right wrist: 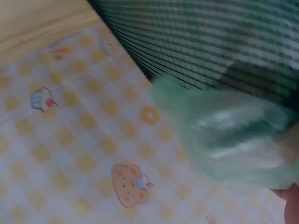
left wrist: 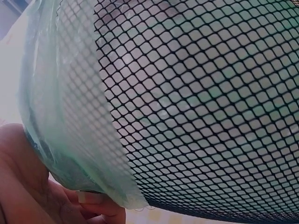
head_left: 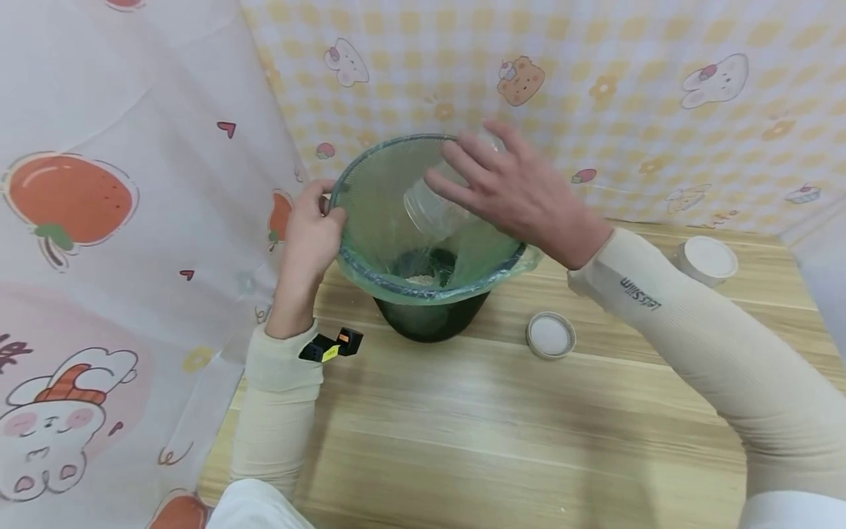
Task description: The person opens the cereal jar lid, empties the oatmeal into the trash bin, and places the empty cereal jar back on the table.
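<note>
A dark mesh wastebasket (head_left: 429, 321) stands on the table, lined with a thin green bag (head_left: 373, 187) folded over its rim. My left hand (head_left: 312, 231) grips the rim at its left side, thumb over the edge; the left wrist view shows the black mesh (left wrist: 196, 107) close up and that hand's fingers (left wrist: 100, 205) under the bag's fold. Over the opening, my right hand (head_left: 512, 187) holds a clear jar (head_left: 426, 209), tilted with its mouth down into the basket. Dark and pale, grainy matter lies at the bottom. The right wrist view is blurred.
A round lid (head_left: 551, 335) lies on the wooden table (head_left: 463, 441) right of the basket. Farther right, a white-topped jar (head_left: 707, 259) stands partly behind my right forearm. Patterned cloth (head_left: 423, 66) hangs at the back and left. A small black device (head_left: 333, 345) sits at my left wrist.
</note>
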Motion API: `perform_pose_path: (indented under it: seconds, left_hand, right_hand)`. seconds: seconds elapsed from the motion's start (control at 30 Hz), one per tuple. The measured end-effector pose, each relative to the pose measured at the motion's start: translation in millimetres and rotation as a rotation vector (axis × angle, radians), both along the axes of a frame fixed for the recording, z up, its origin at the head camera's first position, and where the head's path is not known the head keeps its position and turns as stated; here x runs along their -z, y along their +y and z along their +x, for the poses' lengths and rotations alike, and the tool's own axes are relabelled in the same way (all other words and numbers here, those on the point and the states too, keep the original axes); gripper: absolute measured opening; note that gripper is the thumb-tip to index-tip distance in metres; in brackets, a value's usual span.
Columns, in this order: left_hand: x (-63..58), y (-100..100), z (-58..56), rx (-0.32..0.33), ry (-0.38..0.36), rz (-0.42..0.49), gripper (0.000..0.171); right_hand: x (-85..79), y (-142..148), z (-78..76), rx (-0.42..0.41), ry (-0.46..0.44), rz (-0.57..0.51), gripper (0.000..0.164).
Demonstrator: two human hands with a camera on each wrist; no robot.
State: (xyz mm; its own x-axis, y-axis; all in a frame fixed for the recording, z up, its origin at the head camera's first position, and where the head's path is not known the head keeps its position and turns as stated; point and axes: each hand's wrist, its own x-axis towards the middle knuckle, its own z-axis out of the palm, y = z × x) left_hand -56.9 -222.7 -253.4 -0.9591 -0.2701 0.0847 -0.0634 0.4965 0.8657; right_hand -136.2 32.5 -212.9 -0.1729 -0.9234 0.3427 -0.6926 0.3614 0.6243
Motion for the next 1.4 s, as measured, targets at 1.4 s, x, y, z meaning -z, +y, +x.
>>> perform_pose_path:
  seconds: [1.4]
  left_hand:
    - [3.5, 4, -3.0, 0.018, 0.012, -0.001, 0.038]
  right_hand:
    - [-18.5, 1, 2.1, -0.071, -0.028, 0.137, 0.049]
